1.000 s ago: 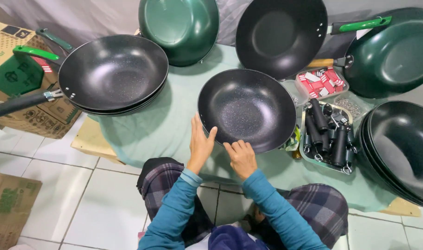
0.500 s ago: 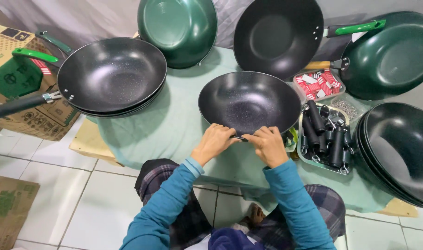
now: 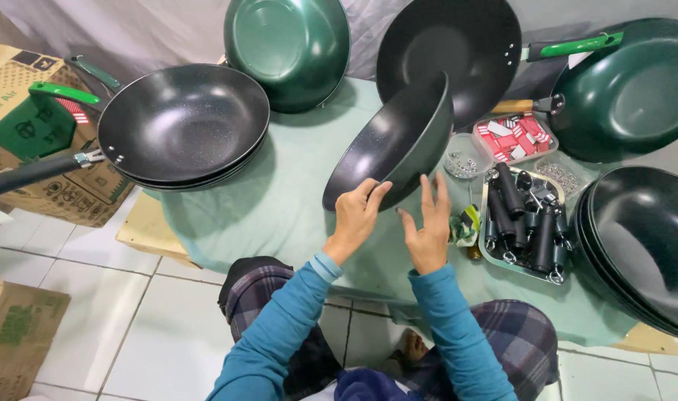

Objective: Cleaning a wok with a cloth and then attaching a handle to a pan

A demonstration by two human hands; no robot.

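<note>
A black handleless wok pan (image 3: 391,141) is tilted up on its side over the pale green cloth (image 3: 279,200), its inside facing left. My left hand (image 3: 357,215) grips its lower rim with thumb and fingers. My right hand (image 3: 426,230) is spread with fingers apart, touching or just off the pan's green outer wall; contact is unclear. Both arms wear blue sleeves.
Stacked black woks with a handle (image 3: 183,122) sit left, a green pan (image 3: 291,48) and black pan (image 3: 458,52) lean at the back, a green-handled wok (image 3: 628,89) and stacked pans (image 3: 643,245) right. A tray of black handles (image 3: 528,223), red packets (image 3: 513,137), cardboard boxes (image 3: 34,141).
The pan lay flat on the cloth with both hands at its near rim. Now it is lifted and tipped on edge, my left hand holding the rim, my right hand opened beside it.
</note>
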